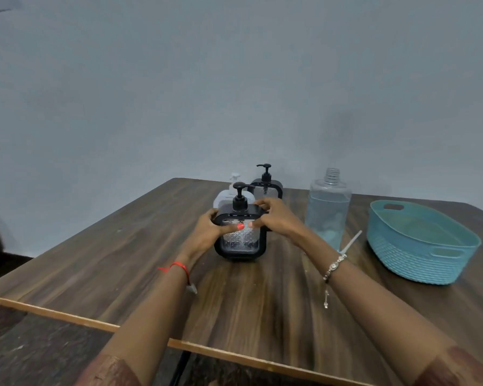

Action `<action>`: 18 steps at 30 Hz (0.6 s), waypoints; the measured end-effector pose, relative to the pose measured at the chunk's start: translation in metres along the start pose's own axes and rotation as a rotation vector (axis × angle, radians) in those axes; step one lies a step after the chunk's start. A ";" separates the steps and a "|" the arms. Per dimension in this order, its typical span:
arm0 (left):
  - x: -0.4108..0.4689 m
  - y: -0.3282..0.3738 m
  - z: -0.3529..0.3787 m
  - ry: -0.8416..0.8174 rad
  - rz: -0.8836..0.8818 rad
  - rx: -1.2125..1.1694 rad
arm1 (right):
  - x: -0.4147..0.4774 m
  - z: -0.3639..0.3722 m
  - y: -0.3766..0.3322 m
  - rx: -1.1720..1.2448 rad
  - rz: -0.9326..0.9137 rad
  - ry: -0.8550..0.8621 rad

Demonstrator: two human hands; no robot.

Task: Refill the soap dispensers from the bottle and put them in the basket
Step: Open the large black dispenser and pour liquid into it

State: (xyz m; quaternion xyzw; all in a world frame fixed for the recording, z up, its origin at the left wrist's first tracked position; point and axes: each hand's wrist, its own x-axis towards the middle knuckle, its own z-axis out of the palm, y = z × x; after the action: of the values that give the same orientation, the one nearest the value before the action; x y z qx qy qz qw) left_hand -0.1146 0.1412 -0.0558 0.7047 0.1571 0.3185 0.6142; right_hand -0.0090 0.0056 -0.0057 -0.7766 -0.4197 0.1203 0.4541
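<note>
I grip the near dispenser (240,240) with both hands: left hand (207,229) curled round its left edge, right hand (273,218) curled over its top right corner. It stands upright mid-table (123,260), steadied, I judge, for unscrewing the pump.

Count:
- Dispensers: three. Behind it stand the black dispenser (267,189) and the clear dispenser (222,197).
- Bottle (328,210): one, uncapped for pouring.
- Basket (418,254): one, far right, no dispenser inside.

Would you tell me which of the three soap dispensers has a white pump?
The clear dispenser at the back left, behind the held dispenser; the other two have black pumps.
</note>
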 end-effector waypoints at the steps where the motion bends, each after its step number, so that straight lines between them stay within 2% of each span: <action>1: 0.000 0.001 0.007 -0.018 0.005 -0.017 | -0.005 -0.008 0.002 0.015 -0.009 0.007; 5: -0.003 0.004 0.039 -0.063 0.037 -0.097 | -0.022 -0.028 0.006 0.093 -0.057 0.095; 12: -0.015 0.007 0.066 -0.158 0.056 -0.048 | -0.037 -0.024 0.015 0.196 -0.102 0.285; 18: -0.020 0.006 0.068 -0.191 0.049 -0.076 | -0.037 -0.040 0.021 0.221 -0.133 0.133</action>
State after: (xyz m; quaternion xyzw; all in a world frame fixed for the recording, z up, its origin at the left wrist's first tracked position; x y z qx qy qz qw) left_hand -0.0867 0.0762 -0.0583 0.7117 0.0686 0.2707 0.6446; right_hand 0.0020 -0.0517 -0.0080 -0.6987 -0.4236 0.0838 0.5704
